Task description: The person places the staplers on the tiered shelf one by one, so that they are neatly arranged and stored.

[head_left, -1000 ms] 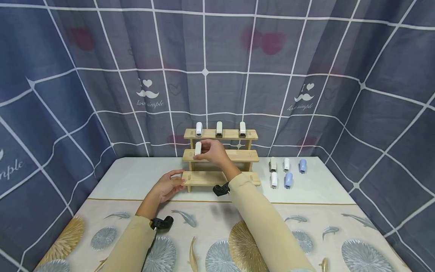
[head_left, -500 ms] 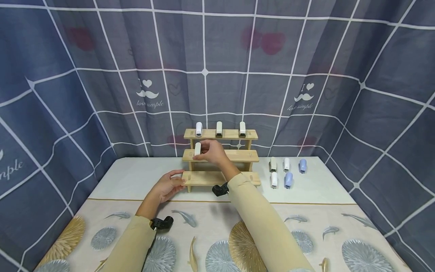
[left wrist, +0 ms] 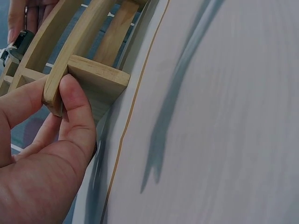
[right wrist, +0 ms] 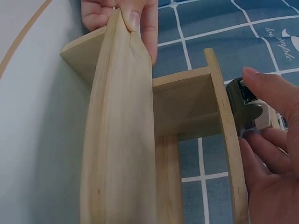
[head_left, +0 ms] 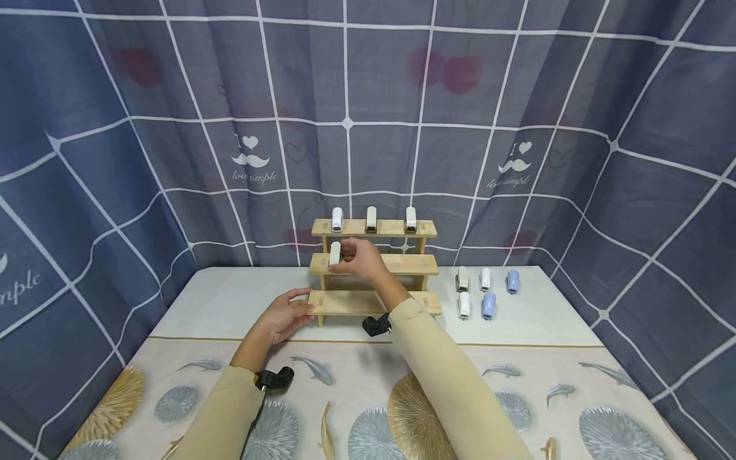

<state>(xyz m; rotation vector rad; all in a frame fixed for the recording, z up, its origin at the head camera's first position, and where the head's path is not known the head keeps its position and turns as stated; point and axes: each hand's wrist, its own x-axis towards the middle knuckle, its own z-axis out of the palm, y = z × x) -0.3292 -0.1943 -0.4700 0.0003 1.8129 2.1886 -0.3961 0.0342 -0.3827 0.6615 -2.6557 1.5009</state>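
Observation:
A three-step wooden display stand (head_left: 374,302) stands at the table's back. My left hand (head_left: 284,314) pinches the left end of its lowest step, thumb and fingers on either side of the board (left wrist: 58,88). My right hand (head_left: 363,260) holds a small cream stapler (head_left: 335,253) at the left end of the middle step. In the right wrist view the stapler's dark underside (right wrist: 240,105) faces the camera, close against the board, between thumb and fingers. On the top step sit a white stapler (head_left: 337,219), a cream stapler (head_left: 371,219) and another pale stapler (head_left: 411,219).
Right of the stand, several staplers lie on the white tabletop: a cream one (head_left: 462,279), white ones (head_left: 485,279) and blue ones (head_left: 512,282). A patterned cloth (head_left: 356,383) covers the table's front. A blue checked curtain (head_left: 379,160) hangs close behind and at both sides.

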